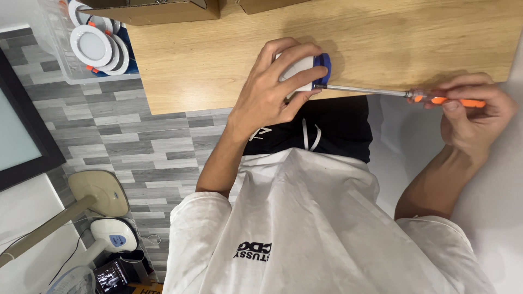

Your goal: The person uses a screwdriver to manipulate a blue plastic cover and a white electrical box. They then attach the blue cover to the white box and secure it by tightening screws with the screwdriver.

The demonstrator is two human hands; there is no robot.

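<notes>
Right hand (474,111) holds screwdriver (400,95) level, tip at lamp (305,69).

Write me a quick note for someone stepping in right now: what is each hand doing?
Left hand grips the white round lamp on the table.
Right hand holds the orange screwdriver, tip at the lamp's blue part.
Done: tool in place.
Left: progress cannot be told.
Similar lamps sit in the clear bin.
</notes>
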